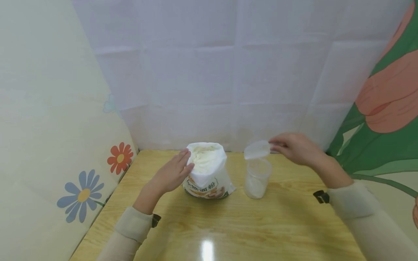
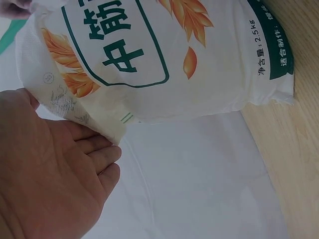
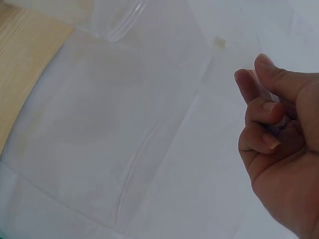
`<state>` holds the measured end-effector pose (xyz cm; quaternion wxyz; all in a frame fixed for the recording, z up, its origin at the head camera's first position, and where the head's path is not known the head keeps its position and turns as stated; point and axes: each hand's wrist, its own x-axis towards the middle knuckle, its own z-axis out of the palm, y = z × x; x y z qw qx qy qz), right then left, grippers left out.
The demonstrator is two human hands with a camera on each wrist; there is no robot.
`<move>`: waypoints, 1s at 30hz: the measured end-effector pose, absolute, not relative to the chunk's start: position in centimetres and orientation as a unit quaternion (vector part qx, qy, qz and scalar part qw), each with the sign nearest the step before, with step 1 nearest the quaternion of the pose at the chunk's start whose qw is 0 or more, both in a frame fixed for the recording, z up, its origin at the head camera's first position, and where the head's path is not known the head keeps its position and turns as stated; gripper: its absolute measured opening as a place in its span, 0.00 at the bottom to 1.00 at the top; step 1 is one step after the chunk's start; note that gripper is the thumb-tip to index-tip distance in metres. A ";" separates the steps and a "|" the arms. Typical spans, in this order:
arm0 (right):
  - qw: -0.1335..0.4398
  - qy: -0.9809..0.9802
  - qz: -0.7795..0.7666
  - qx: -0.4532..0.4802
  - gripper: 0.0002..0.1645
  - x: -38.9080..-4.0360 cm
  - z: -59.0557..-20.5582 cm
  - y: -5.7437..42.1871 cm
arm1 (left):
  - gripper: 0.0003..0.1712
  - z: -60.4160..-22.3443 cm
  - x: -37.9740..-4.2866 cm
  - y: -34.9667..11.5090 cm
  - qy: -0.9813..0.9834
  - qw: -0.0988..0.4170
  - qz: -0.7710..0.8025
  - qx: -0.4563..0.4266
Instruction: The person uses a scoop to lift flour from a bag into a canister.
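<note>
An upright white flour bag (image 1: 209, 177) with its mouth wide open stands on the table, pale flour (image 1: 204, 159) inside. My left hand (image 1: 173, 172) rests against the bag's left rim, fingers nearly straight. In the left wrist view the fingers of that hand (image 2: 60, 159) touch the bag's edge (image 2: 199, 84). My right hand (image 1: 295, 148) pinches a translucent whitish plastic piece (image 1: 257, 149), tilted above a clear plastic container (image 1: 257, 183) with white contents. In the right wrist view my right hand (image 3: 279, 119) curls around a thin clear part, with the container's rim (image 3: 124, 22) at upper left.
The wooden table (image 1: 209, 217) runs back to a white cloth backdrop (image 1: 196, 83). A flower-printed sheet (image 1: 55, 127) rises on the left. Another sheet with large flowers and green leaves (image 1: 388, 152) is on the right.
</note>
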<state>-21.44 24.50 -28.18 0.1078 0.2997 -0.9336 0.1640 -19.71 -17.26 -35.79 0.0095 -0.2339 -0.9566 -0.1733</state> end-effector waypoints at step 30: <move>0.113 -0.894 0.139 0.411 0.12 -23.5 -25.3 15.6 | 0.40 -35.8 -19.7 -17.2 -0.959 0.015 -0.164 -0.230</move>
